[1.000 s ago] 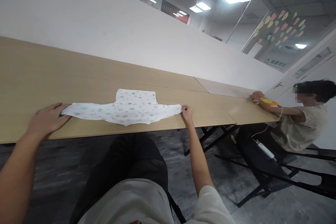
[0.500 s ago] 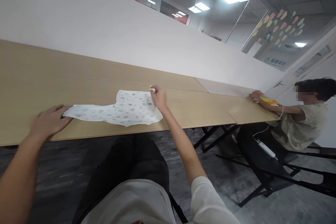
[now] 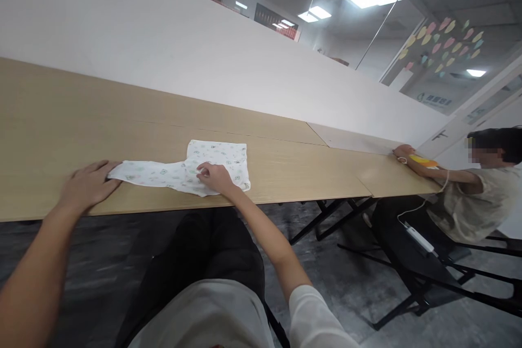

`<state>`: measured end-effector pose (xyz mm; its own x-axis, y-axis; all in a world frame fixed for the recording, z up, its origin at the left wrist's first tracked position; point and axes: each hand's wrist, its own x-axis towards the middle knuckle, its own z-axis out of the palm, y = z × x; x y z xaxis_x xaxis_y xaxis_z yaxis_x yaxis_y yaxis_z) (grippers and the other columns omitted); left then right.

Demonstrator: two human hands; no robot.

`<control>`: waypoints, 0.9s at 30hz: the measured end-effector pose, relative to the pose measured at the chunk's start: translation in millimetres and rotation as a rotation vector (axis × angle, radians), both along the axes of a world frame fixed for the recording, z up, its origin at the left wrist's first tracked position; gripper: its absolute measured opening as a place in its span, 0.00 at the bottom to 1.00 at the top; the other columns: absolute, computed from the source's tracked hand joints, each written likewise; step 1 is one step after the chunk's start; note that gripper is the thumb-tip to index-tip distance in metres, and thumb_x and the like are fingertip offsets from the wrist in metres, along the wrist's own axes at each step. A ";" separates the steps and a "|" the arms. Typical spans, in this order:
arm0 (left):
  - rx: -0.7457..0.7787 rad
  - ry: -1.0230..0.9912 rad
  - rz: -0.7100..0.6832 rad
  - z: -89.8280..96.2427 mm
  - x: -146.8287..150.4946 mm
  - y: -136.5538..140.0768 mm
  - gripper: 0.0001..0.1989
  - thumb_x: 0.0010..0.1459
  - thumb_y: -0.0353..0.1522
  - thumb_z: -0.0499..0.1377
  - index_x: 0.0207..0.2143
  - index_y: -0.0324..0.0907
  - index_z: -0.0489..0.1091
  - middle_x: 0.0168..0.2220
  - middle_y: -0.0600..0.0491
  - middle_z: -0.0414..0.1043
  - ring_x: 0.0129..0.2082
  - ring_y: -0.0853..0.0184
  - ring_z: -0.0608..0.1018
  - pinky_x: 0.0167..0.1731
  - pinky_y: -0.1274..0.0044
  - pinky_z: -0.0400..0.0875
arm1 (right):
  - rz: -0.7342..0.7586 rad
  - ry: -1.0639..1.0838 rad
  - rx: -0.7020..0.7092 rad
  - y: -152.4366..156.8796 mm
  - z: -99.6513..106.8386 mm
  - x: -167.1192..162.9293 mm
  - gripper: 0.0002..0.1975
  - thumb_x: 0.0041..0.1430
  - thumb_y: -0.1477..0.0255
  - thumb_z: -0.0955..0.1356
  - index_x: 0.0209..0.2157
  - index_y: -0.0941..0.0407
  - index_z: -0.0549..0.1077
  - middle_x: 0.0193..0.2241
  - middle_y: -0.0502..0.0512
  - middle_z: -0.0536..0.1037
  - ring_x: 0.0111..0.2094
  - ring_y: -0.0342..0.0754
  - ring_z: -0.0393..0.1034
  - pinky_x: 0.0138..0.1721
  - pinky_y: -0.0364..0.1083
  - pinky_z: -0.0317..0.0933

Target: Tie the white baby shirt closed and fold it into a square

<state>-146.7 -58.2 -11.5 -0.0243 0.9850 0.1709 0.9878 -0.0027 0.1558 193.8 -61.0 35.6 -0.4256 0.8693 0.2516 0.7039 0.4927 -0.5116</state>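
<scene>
A small white shirt (image 3: pixel 222 152) with a fine coloured print lies on the table, one sleeve (image 3: pixel 153 174) stretched out to the left. My left hand (image 3: pixel 89 187) rests flat on the table at the sleeve's end, its thumb and fingertips over the cuff. My right hand (image 3: pixel 218 178) is above the middle of the shirt, thumb and fingers closed in a pinch on its cloth. What exactly lies between those fingertips is partly hidden. The shirt's right side makes a fairly straight edge, with the cloth there folded inward.
The long wooden table (image 3: pixel 281 166) runs along a white partition (image 3: pixel 196 70) with glass above it. Farther right, a seated person (image 3: pixel 477 190) rests an arm on the table, near a yellow-orange item (image 3: pixel 424 161). A black folding chair (image 3: pixel 428 266) bears a white power bank (image 3: pixel 420 239).
My right hand has moved left from the shirt's right edge to its middle, carrying cloth over, so the right side is folded in. My left hand has stayed on the sleeve end.
</scene>
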 end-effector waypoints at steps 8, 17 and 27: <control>0.149 -0.207 0.004 24.2 25.4 -12.7 0.31 0.60 0.38 0.42 0.63 0.39 0.63 0.61 0.45 0.66 0.59 0.53 0.68 0.58 0.62 0.61 | 0.138 0.048 0.038 -5.9 -3.6 9.0 0.07 0.64 0.70 0.68 0.38 0.57 0.77 0.41 0.55 0.81 0.44 0.47 0.73 0.47 0.43 0.60; 0.338 -0.563 -0.369 78.6 161.1 14.6 0.29 0.49 0.28 0.46 0.52 0.36 0.74 0.54 0.48 0.73 0.52 0.63 0.74 0.56 0.71 0.66 | -0.115 0.626 -0.171 12.4 12.5 32.8 0.08 0.67 0.70 0.63 0.39 0.56 0.73 0.32 0.51 0.78 0.31 0.42 0.74 0.37 0.41 0.67; 0.181 -0.468 -0.567 38.2 255.8 14.3 0.27 0.49 0.29 0.47 0.50 0.38 0.74 0.50 0.45 0.76 0.51 0.58 0.75 0.54 0.67 0.68 | -0.327 0.928 -0.643 23.6 8.3 44.8 0.17 0.67 0.64 0.65 0.51 0.59 0.62 0.18 0.41 0.64 0.14 0.40 0.63 0.16 0.39 0.64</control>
<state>109.1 -44.0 26.7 0.3679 0.8258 0.4275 0.6581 -0.5560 0.5077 238.5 -37.3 44.0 -0.0431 0.9832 -0.1774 -0.0247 -0.1786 -0.9836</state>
